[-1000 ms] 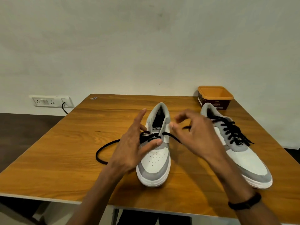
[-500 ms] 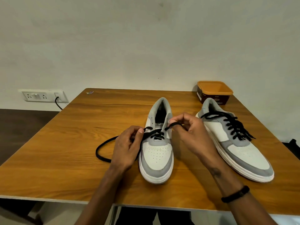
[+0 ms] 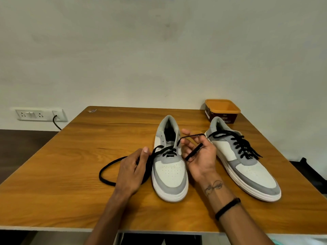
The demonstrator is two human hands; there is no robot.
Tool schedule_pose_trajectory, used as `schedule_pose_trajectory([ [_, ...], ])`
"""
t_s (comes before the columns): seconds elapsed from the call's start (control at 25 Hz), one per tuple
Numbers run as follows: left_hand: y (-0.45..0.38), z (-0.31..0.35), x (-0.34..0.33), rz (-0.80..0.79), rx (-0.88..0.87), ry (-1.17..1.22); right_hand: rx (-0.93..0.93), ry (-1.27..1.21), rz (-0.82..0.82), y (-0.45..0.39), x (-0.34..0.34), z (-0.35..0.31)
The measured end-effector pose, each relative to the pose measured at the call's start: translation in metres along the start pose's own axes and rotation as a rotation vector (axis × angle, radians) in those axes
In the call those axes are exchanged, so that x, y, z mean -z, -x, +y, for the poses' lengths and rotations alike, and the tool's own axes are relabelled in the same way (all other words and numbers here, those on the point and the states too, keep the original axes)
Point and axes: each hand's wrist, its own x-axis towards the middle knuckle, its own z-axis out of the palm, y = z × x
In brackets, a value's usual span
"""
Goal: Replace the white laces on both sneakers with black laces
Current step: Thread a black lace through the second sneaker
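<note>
Head view, wooden table [image 3: 74, 174]. Near sneaker [image 3: 169, 172] sits at table centre, toe toward the person. The second sneaker [image 3: 247, 167] lies at about 3 o'clock from it, just beside, already fully laced in black. No white laces visible anywhere in view.

Black lace [image 3: 109, 167] on the near sneaker: only the lowest eyelet rows are threaded, one crossing visible. Its free left length loops out over the table toward 9 o'clock.

Left hand [image 3: 131, 172]: at 9 o'clock of the near sneaker, fingers curled round the left run of lace, thumb up. Right hand [image 3: 200, 156]: at 3 o'clock of the same sneaker, palm up, fingers curled, the right lace end draped across fingers and palm. It looks pinched at the fingertips, but the contact is small and hard to confirm. Hands apart, one on each side of the shoe.

An orange-rimmed tub [image 3: 223, 110] stands at 1 o'clock, behind the laced sneaker. Wall socket [image 3: 39, 114] with cable at 10 o'clock.

Judgement: lacing of the second shoe is at an early stage.

Risks from here:
- Uneven ends. The left length appears much longer; further threading without balancing would leave one side short.
- Pulling either end hard could draw the lace back through the lower eyelets.
- Skipped eyelet or wrong crossing order, mismatching the finished sneaker.
- The nearby shoe's loose ends could tangle with the right hand.
</note>
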Motion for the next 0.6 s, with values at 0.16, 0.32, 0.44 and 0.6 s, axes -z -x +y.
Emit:
schedule_pose_trajectory([
  [0.16,-0.006,-0.003,0.002,0.0,0.026,0.027,-0.056,-0.051,-0.007,-0.043,-0.008,0.009],
  [0.32,-0.052,-0.021,0.002,0.055,0.228,0.069,-0.099,-0.027,-0.051,-0.076,-0.021,0.027],
  [0.44,-0.113,-0.037,-0.001,0.078,0.431,0.16,-0.088,0.026,-0.101,-0.099,-0.024,0.02],
  [0.6,-0.145,-0.056,-0.005,0.029,0.416,0.183,0.04,0.36,-0.112,-0.112,-0.004,0.016],
])
